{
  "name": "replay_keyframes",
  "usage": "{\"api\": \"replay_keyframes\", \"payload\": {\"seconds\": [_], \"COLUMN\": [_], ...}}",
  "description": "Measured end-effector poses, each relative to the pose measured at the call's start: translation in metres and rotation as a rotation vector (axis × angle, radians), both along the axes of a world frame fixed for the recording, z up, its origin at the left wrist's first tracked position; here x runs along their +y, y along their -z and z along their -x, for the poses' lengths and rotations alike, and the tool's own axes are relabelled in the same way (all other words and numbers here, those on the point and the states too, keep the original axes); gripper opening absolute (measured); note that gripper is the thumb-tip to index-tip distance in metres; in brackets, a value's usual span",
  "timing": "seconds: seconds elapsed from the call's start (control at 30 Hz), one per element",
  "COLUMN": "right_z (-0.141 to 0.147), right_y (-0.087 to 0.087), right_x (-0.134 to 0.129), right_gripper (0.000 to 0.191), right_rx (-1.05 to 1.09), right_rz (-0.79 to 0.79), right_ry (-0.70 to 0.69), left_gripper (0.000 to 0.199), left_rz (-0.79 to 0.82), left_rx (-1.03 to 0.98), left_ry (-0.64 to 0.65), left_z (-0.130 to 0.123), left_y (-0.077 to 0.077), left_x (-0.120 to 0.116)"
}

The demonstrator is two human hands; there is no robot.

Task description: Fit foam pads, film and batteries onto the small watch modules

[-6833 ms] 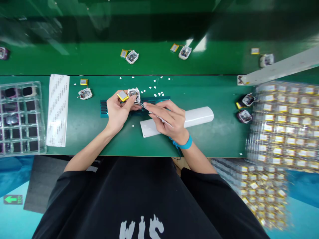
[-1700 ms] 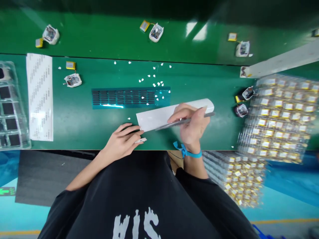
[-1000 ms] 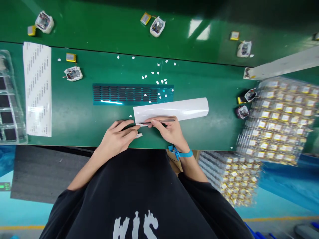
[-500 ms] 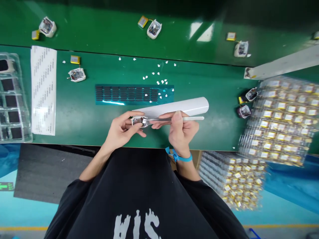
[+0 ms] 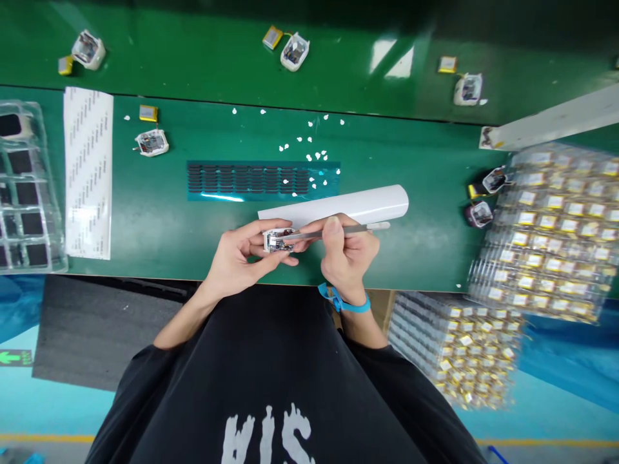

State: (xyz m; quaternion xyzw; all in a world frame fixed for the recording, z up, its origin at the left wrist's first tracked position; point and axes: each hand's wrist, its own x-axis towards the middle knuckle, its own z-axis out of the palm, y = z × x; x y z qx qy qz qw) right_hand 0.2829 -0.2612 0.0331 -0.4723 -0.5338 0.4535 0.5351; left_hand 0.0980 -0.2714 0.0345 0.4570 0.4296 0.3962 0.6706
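My left hand [image 5: 242, 258] holds a small white device shell [image 5: 278, 240] with exposed electronics, just above the green bench's near edge. My right hand [image 5: 345, 254], with a blue wrist strap [image 5: 344, 300], grips metal tweezers [image 5: 338, 231] whose tips reach into the shell. Right behind both hands lies a curled white backing sheet [image 5: 338, 205]. Beyond that lies a teal sheet of dark adhesive pads [image 5: 256, 180].
Another shell with a yellow battery [image 5: 151, 140] sits at the left, beside a white liner sheet [image 5: 87, 171] and a clear tray [image 5: 24, 193]. More shells ride the upper belt [image 5: 294, 51]. Trays of yellow batteries [image 5: 551, 225] fill the right. White scraps [image 5: 309, 151] dot the bench.
My left hand picked a shell up from the bench edge and raised it. My right hand swung the tweezers from the white sheet to the shell; their tips now sit inside it.
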Motion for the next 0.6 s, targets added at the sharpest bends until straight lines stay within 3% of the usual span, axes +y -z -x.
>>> {"api": "replay_keyframes", "payload": {"seconds": [0.6], "right_z": [0.0068], "right_y": [0.0002], "right_x": [-0.0017], "right_gripper": [0.043], "right_rx": [-0.095], "right_rz": [0.044], "right_ry": [0.076], "left_gripper": [0.041], "left_rz": [0.044], "left_rx": [0.005], "left_ry": [0.027], "left_z": [0.0032], "left_y": [-0.0026], "left_x": [0.0016]}}
